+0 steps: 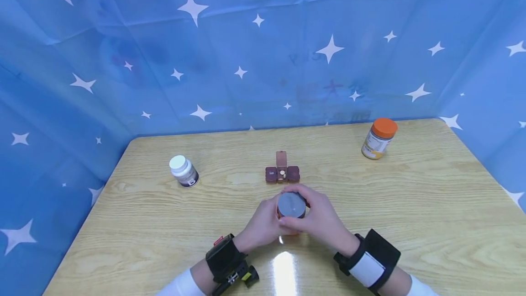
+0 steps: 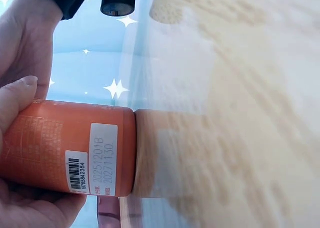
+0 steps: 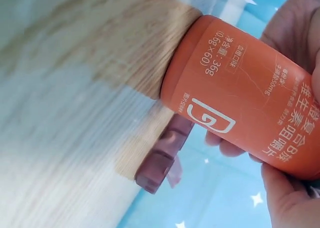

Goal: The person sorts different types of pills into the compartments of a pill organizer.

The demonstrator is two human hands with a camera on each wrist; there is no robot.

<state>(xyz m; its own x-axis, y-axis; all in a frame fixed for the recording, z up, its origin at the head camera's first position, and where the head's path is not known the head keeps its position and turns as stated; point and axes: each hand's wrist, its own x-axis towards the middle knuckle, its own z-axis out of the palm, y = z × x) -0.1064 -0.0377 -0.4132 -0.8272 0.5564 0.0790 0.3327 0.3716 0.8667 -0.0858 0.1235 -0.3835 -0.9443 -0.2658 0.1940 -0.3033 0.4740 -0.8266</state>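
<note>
An orange pill bottle (image 2: 75,148) with a grey lid (image 1: 291,205) stands upright on the table between both hands. My left hand (image 1: 263,224) grips the bottle's body from the left. From the right, my right hand (image 1: 318,214) holds the grey lid, its thumb and fingers curled round the rim. White print and a logo cover the bottle's front in the right wrist view. Just beyond the hands lies a small maroon pill box (image 1: 293,174); its middle lid stands raised, with a pale tablet (image 1: 282,173) in that compartment.
A white bottle (image 1: 183,171) with a white cap stands at the left of the wooden table (image 1: 411,204). Near the back right edge is a jar (image 1: 379,139) with an orange lid. A blue star-patterned curtain (image 1: 263,49) hangs behind the table.
</note>
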